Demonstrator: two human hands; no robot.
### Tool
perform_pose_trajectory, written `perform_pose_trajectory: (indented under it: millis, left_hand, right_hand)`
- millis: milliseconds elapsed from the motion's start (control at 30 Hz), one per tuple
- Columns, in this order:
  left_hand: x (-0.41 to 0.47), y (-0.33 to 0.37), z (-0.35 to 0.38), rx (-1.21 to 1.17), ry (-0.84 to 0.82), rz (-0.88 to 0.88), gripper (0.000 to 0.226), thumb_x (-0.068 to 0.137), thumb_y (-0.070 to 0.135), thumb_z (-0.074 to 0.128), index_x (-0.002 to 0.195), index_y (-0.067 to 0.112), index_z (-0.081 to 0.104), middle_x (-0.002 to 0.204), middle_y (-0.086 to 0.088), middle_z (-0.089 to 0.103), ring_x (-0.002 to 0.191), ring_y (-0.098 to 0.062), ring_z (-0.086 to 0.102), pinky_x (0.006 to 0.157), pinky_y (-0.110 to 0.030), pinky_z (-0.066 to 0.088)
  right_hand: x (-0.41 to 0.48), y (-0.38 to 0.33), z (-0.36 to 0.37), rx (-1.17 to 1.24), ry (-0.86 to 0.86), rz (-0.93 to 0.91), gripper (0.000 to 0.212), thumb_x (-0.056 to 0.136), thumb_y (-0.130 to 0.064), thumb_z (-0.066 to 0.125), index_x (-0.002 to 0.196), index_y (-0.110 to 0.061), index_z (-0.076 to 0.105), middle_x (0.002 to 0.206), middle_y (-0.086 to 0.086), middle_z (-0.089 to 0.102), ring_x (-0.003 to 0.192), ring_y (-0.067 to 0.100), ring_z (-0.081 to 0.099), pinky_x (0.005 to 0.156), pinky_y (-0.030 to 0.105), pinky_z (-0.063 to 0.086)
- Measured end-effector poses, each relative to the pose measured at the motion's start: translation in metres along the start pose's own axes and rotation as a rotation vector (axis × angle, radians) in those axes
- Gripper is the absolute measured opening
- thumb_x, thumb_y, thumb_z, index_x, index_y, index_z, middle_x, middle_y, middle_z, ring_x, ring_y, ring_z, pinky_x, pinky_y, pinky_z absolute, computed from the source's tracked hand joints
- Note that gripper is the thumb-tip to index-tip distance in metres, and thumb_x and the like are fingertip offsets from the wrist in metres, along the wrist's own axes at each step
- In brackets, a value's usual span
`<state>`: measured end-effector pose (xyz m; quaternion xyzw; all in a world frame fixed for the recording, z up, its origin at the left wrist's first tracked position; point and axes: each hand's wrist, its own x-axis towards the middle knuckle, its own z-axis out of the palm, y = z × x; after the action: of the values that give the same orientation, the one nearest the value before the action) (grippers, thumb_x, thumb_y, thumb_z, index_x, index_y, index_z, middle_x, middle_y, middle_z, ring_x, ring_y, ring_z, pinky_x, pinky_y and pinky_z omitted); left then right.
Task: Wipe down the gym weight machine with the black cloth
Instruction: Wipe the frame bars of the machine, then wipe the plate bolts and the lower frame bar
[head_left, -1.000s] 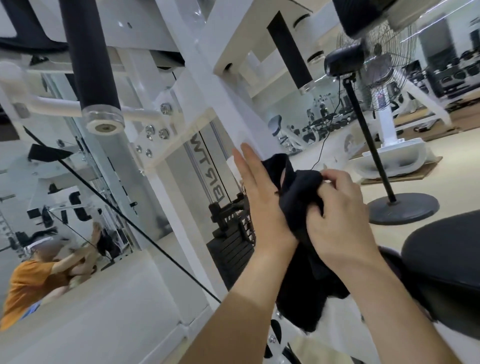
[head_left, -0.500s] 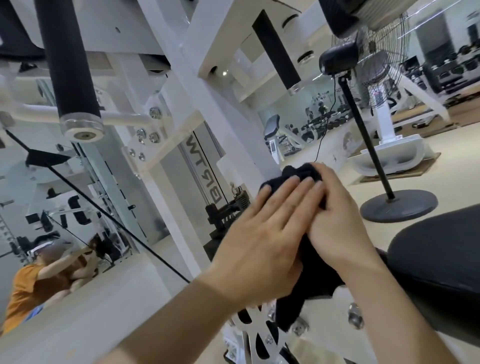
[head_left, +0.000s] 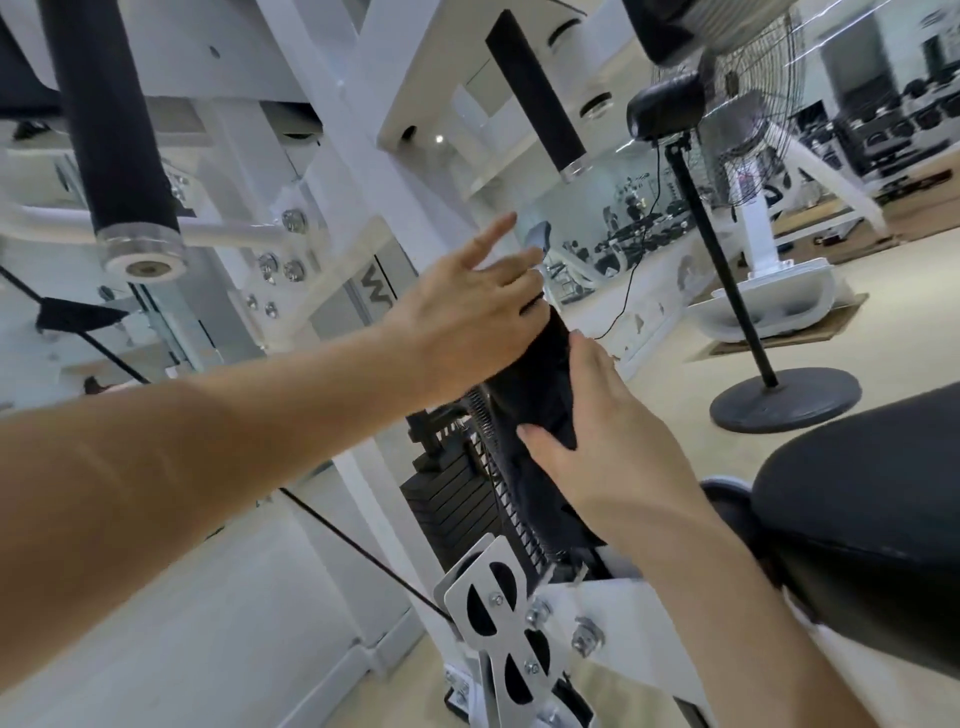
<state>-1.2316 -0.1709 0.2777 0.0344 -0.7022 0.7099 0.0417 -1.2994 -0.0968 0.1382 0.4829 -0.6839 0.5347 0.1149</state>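
Bunched before, black cloth now stretches upper-left to lower-right.

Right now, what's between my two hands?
The black cloth, in the head view. The left hand presses its top with straight fingers; the right hand holds it lower down.

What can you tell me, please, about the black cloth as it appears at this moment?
The black cloth looks soft and matte, bunched into a long, creased strip that runs diagonally along the white machine frame, above the weight stack. The left hand rests on its upper end with straight fingers. The right hand holds its middle, thumb across the front. Its lower end is hidden behind the right wrist.
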Motion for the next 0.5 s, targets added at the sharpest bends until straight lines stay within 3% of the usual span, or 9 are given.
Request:
perform_pose_trajectory:
  millis: [67, 133, 200, 334, 434, 500]
  left_hand:
    - [-0.001, 0.033, -0.004, -0.034, -0.005, -0.003, 0.062, 0.092, 0.022, 0.049, 0.149, 0.012, 0.029, 0.159, -0.014, 0.020, 0.149, -0.029, 0.008, 0.117, -0.051, -0.009]
    - [-0.006, 0.055, -0.011, -0.097, -0.027, -0.001, 0.065, 0.092, 0.024, 0.023, 0.153, 0.005, 0.010, 0.161, -0.018, 0.004, 0.149, -0.031, 0.000, 0.116, -0.047, -0.011]
    - [-0.014, 0.056, -0.015, -0.168, -0.028, -0.019, 0.071, 0.086, 0.024, 0.010, 0.153, 0.002, 0.001, 0.160, -0.020, 0.001, 0.149, -0.034, 0.001, 0.119, -0.048, -0.009]
    - [-0.019, 0.050, -0.008, -0.188, 0.180, -0.008, 0.062, 0.095, 0.023, 0.020, 0.153, 0.002, 0.013, 0.157, -0.017, 0.025, 0.146, -0.033, 0.021, 0.121, -0.046, 0.010]
    - [-0.003, 0.052, 0.008, -0.236, 0.156, 0.090, 0.055, 0.099, 0.013, 0.028, 0.152, 0.001, 0.015, 0.138, -0.020, 0.051, 0.129, -0.036, 0.047, 0.115, -0.046, 0.027]
    - [0.005, 0.048, 0.018, -0.260, 0.237, 0.132, 0.046, 0.100, 0.004, 0.028, 0.146, 0.001, 0.031, 0.114, -0.015, 0.064, 0.107, -0.035, 0.060, 0.108, -0.044, 0.037]
  right_hand:
    - [0.001, -0.004, 0.003, -0.067, 0.013, 0.060, 0.090, 0.089, -0.038, 0.063, 0.151, -0.012, 0.003, 0.158, 0.006, 0.019, 0.125, 0.029, 0.050, 0.092, 0.036, 0.042]
    - [0.000, -0.004, 0.003, -0.083, 0.032, 0.101, 0.087, 0.087, -0.035, 0.066, 0.148, -0.008, 0.011, 0.146, 0.008, 0.039, 0.118, 0.027, 0.054, 0.084, 0.033, 0.041]
    - [0.000, -0.001, 0.002, -0.062, 0.059, 0.110, 0.089, 0.084, -0.037, 0.069, 0.147, -0.006, 0.013, 0.133, 0.008, 0.053, 0.113, 0.026, 0.058, 0.082, 0.032, 0.041]
    - [-0.003, 0.003, -0.002, 0.055, 0.077, 0.143, 0.105, 0.080, -0.041, 0.073, 0.151, -0.011, 0.002, 0.125, 0.003, 0.059, 0.115, 0.022, 0.057, 0.102, 0.041, 0.043]
    - [0.000, 0.007, -0.008, 0.258, -0.041, 0.250, 0.093, 0.073, -0.046, 0.077, 0.143, -0.020, 0.021, 0.103, -0.010, 0.059, 0.108, 0.018, 0.060, 0.098, 0.043, 0.046]
    - [0.002, 0.012, -0.010, 0.308, -0.082, 0.282, 0.082, 0.069, -0.046, 0.077, 0.134, -0.026, 0.032, 0.107, -0.013, 0.059, 0.108, 0.016, 0.059, 0.098, 0.043, 0.047]
